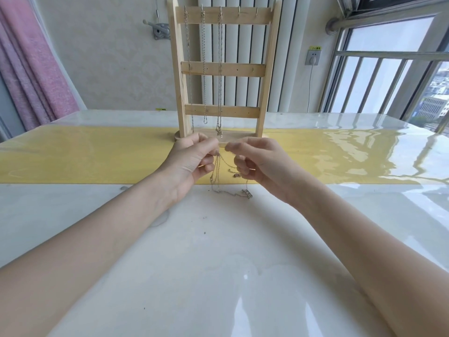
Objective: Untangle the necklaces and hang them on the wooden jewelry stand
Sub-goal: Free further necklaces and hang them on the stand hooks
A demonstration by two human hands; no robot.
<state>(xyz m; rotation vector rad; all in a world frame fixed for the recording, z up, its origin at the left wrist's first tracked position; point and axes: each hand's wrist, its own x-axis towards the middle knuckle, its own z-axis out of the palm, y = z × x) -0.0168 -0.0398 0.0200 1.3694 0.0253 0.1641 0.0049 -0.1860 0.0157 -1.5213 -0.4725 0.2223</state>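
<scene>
Pink curtain (31, 76) at far left. Left hand (192, 164), fingers curled, pinches tangled chains (218, 176) above the table (218, 251); right hand (257, 164) likewise pinches them, pendant (247, 193) resting on the surface. Wooden stand (223, 69) just beyond, three necklaces (203, 64) hanging from left hooks. Window (393, 69) far right.

Pink curtain (29, 69) left, barred window (388, 69) right.

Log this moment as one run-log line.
left hand: pinches chain | right hand: pinches chain | tangled necklaces: held | wooden jewelry stand: three hung
</scene>
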